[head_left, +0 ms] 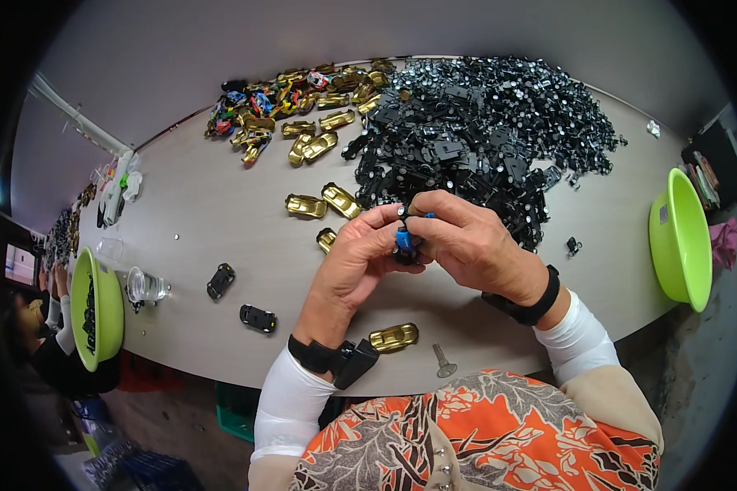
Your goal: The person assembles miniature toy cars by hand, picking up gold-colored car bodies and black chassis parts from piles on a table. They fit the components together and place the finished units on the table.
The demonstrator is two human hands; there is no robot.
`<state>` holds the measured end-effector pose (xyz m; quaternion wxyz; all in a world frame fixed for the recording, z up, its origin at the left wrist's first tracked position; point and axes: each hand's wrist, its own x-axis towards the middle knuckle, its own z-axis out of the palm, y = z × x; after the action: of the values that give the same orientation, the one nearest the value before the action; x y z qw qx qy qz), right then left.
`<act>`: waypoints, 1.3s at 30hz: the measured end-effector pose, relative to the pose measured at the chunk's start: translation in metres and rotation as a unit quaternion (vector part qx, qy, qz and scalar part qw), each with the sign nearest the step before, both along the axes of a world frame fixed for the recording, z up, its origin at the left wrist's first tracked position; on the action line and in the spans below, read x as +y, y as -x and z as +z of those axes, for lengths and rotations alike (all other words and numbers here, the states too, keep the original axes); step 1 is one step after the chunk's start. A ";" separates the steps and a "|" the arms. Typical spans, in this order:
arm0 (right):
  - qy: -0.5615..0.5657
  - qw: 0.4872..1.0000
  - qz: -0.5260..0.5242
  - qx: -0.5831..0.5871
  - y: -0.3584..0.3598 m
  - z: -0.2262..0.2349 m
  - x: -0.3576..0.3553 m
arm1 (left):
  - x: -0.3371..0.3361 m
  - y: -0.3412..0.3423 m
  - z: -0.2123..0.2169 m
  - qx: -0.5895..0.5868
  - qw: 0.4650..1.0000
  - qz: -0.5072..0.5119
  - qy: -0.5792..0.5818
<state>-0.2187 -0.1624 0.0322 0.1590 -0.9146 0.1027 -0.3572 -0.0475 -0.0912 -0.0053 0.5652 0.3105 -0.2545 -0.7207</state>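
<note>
Both my hands meet over the table, fingers pinched round a small blue toy car [404, 240] with dark parts on it. My left hand [359, 255] cradles it from the left, thumb and fingers closed on it. From the right, my right hand [473, 244] grips its upper side with bent fingers, which hide much of the car. Close by my left hand lie gold toy car bodies [341, 200]. Just beyond my hands is a large heap of black car chassis [458, 155]. Nearer to me are another gold toy car [393, 337] and a small metal key-like tool [444, 362].
Two black toy cars [258, 318] rest on the left of the table. Coloured toy cars [262, 105] are piled at the back. A clear cup [142, 286] and a green basin [113, 315] stand left; another green basin [696, 245] is at the right edge. A person [49, 327] sits far left.
</note>
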 end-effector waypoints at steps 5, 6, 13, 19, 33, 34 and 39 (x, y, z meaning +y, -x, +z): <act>-0.119 0.991 -0.013 -0.066 0.003 0.004 0.000 | 0.000 0.001 0.001 0.008 0.999 0.033 0.017; -0.212 0.975 -0.013 -0.065 0.008 0.006 -0.002 | 0.000 0.002 0.005 0.001 0.999 0.048 0.021; -0.638 0.755 0.074 -0.133 0.009 0.002 -0.006 | 0.002 0.004 0.006 0.027 0.997 0.043 0.055; -0.537 0.825 0.052 -0.169 0.007 0.005 0.004 | 0.001 0.001 0.009 0.048 0.995 0.076 0.049; -0.354 0.931 -0.012 -0.095 0.005 0.001 0.009 | 0.005 0.009 0.012 -0.023 0.995 0.072 0.070; -0.344 0.934 -0.018 -0.090 0.005 -0.001 0.010 | 0.005 0.010 0.012 -0.036 0.994 0.072 0.074; -0.288 0.955 -0.007 -0.063 0.004 0.009 0.011 | 0.010 0.010 0.015 -0.093 0.987 0.091 0.091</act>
<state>-0.2225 -0.1517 0.0414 0.4196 -0.8047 0.1972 -0.3707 -0.0578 -0.0813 0.0096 0.6284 0.3453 -0.3416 -0.6077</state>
